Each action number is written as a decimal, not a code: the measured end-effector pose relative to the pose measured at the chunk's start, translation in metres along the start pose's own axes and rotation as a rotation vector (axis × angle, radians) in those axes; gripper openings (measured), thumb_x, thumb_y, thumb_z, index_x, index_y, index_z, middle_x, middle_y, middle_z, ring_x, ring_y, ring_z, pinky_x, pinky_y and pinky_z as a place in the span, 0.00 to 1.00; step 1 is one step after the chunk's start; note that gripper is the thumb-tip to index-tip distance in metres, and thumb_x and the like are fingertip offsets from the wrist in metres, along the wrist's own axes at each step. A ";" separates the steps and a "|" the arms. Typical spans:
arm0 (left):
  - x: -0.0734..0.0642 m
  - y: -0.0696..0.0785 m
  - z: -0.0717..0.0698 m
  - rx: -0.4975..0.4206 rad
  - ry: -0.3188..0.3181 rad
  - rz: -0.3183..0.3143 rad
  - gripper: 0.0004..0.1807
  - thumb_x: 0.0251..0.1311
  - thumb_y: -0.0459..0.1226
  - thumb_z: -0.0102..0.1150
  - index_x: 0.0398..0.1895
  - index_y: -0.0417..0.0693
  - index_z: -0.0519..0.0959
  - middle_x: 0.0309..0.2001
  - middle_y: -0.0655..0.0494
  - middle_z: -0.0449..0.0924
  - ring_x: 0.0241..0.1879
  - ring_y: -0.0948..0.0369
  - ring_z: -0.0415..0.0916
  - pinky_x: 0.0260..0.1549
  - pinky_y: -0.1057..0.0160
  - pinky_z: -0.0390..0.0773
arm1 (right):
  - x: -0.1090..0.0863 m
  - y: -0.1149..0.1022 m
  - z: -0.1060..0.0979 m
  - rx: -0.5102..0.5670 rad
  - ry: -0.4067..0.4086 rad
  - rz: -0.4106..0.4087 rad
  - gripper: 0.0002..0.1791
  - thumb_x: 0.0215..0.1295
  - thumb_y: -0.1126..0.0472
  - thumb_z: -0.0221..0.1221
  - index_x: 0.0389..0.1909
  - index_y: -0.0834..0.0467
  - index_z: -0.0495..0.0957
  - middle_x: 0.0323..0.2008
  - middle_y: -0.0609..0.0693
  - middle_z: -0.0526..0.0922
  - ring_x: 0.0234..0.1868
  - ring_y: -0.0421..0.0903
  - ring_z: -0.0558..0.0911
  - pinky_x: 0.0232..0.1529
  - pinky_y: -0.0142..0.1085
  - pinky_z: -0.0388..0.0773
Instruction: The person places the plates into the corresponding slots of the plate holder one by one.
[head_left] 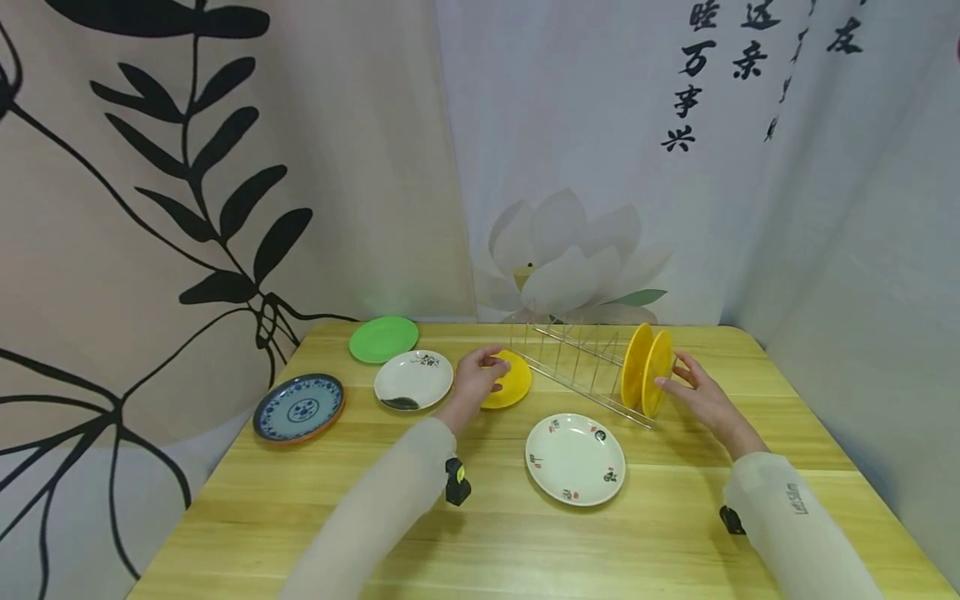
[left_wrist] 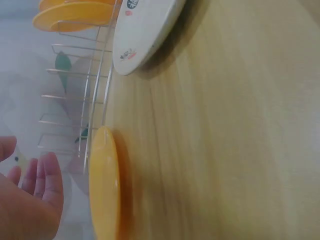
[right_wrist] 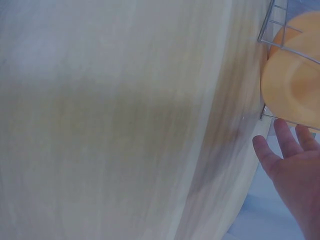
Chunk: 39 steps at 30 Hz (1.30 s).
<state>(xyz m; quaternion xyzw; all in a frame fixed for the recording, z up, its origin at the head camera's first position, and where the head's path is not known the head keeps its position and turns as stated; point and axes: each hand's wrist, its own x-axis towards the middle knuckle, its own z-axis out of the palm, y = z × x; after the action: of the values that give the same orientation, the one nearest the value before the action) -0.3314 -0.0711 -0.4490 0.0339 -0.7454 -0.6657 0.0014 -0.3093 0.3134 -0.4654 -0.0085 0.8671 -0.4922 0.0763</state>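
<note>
My left hand (head_left: pixel 474 380) hovers by a yellow plate (head_left: pixel 516 385) lying on the table, its fingers loosely bent. In the left wrist view nothing sits between those fingers, and the plate's rim (left_wrist: pixel 106 185) is beside the hand. Two more yellow plates stand on edge at the right end of a wire dish rack (head_left: pixel 577 384). Beside the outer of these plates (head_left: pixel 658 375) is my right hand (head_left: pixel 703 398), fingers spread. From the right wrist view, its fingertips are close to the plate's lower edge and the rack wire; whether they touch, I cannot tell.
A white plate with small printed motifs (head_left: pixel 575 460) lies in front of the rack. Farther left lie a white plate with a dark pattern (head_left: pixel 414 379), a green plate (head_left: pixel 383 340) and a blue patterned plate (head_left: pixel 300 408). A printed curtain (head_left: pixel 600 167) hangs behind the table.
</note>
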 end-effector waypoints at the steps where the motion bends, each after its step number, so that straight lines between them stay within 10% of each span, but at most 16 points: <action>1: -0.001 -0.001 -0.002 0.001 0.013 -0.012 0.21 0.64 0.33 0.64 0.61 0.43 0.77 0.46 0.48 0.79 0.46 0.54 0.78 0.39 0.61 0.84 | 0.000 0.000 0.000 -0.002 -0.001 -0.002 0.54 0.70 0.36 0.54 0.80 0.52 0.30 0.76 0.69 0.43 0.73 0.73 0.47 0.65 0.71 0.48; 15: -0.024 -0.030 -0.030 -0.012 0.211 -0.113 0.26 0.64 0.35 0.63 0.64 0.36 0.72 0.49 0.42 0.76 0.44 0.49 0.76 0.45 0.49 0.82 | 0.002 -0.004 -0.001 0.004 -0.007 -0.021 0.53 0.71 0.38 0.54 0.80 0.52 0.30 0.76 0.69 0.43 0.72 0.73 0.48 0.65 0.71 0.50; 27: -0.029 -0.048 -0.025 -0.034 0.273 -0.191 0.31 0.62 0.35 0.64 0.67 0.34 0.67 0.55 0.40 0.73 0.35 0.57 0.73 0.35 0.65 0.79 | 0.001 -0.001 -0.001 0.018 -0.013 -0.029 0.54 0.70 0.38 0.55 0.79 0.52 0.30 0.76 0.69 0.43 0.73 0.73 0.46 0.65 0.72 0.47; 39: -0.022 -0.052 -0.021 0.003 0.301 -0.206 0.33 0.62 0.34 0.64 0.69 0.35 0.64 0.53 0.40 0.73 0.36 0.55 0.75 0.39 0.61 0.79 | -0.001 0.000 0.001 0.007 -0.006 -0.018 0.54 0.70 0.37 0.55 0.80 0.51 0.29 0.76 0.69 0.43 0.72 0.73 0.47 0.65 0.72 0.49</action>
<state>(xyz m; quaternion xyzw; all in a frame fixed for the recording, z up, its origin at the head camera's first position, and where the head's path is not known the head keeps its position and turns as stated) -0.3063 -0.0965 -0.4975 0.2095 -0.7303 -0.6487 0.0448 -0.3087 0.3131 -0.4659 -0.0175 0.8650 -0.4959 0.0743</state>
